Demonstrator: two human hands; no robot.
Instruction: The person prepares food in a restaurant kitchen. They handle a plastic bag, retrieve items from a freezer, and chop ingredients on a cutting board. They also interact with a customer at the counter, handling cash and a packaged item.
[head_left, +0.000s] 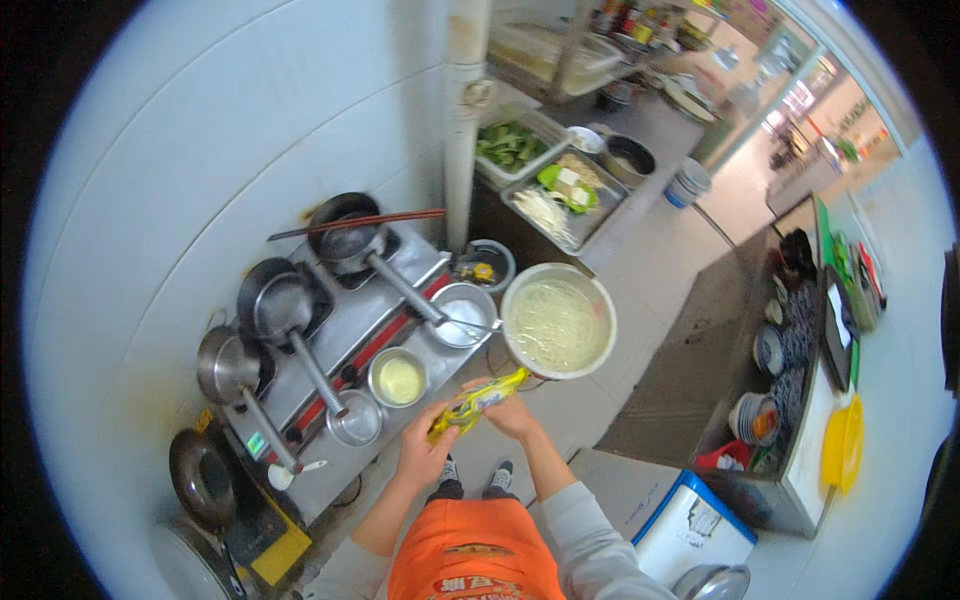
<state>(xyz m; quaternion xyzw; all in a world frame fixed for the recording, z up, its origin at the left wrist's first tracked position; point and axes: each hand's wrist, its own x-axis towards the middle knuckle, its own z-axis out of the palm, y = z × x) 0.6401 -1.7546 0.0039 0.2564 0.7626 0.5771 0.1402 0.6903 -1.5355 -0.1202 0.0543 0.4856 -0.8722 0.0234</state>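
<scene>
A yellow plastic packet (480, 403) with printed writing is held in front of my apron. My left hand (421, 444) grips its near lower end, and my right hand (511, 415) holds it nearer the far end. Whether the packet is open cannot be told. Left of it, on the stove's front ledge, stands a metal bowl of pale yellow contents (400, 379). Just beyond the packet's far tip is a large pot (609, 330) of pale noodle-like strands in liquid.
On the stove (352, 296) sit three long-handled pans (281, 304), their handles reaching over the ledge. Chopsticks (360, 223) lie across the farthest pan. A metal tray (600, 217) holds tofu and white strips. Stacked bowls (752, 420) fill a shelf at right. A wok (201, 480) is at lower left.
</scene>
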